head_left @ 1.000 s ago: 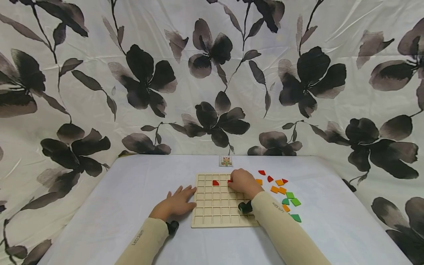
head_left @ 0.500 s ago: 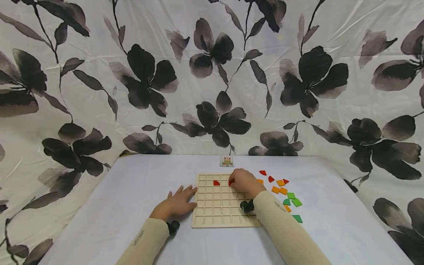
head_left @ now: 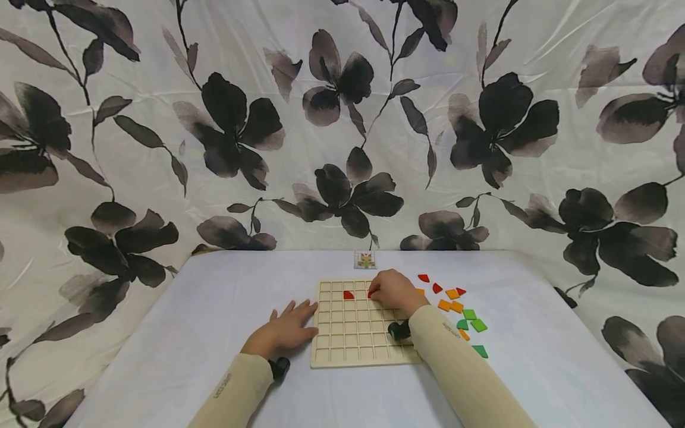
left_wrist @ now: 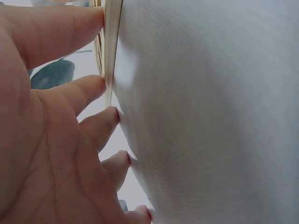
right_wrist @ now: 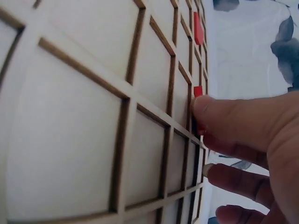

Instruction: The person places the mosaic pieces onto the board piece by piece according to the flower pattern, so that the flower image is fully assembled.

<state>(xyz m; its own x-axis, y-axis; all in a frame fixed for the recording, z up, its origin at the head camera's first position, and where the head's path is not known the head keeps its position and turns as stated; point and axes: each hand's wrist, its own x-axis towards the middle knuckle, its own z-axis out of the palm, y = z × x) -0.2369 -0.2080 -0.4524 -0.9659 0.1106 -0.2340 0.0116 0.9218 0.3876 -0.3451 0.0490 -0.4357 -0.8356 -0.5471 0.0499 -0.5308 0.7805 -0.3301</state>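
Observation:
A wooden grid board [head_left: 350, 339] lies on the white table. One red tile [head_left: 349, 295], with a rounded corner, sits in a cell near its far edge. My right hand [head_left: 396, 292] reaches over the far right part of the board and pinches a second red tile [right_wrist: 198, 90] between thumb and fingers, right at a cell; the fingers hide much of it. My left hand [head_left: 283, 328] lies spread at the board's left side, its thumb and index fingertips against the wooden edge [left_wrist: 111, 46], as the left wrist view shows.
Right of the board lie loose tiles: several orange ones [head_left: 444, 305], red ones [head_left: 424, 278] and green ones [head_left: 478, 325]. A small pattern card [head_left: 365, 260] is at the table's back edge. Behind hangs a floral cloth [head_left: 342, 119].
Almost nothing differs. My right hand stays at the same cell with the red tile, shifting only slightly, and the left hand keeps its place at the board's edge.

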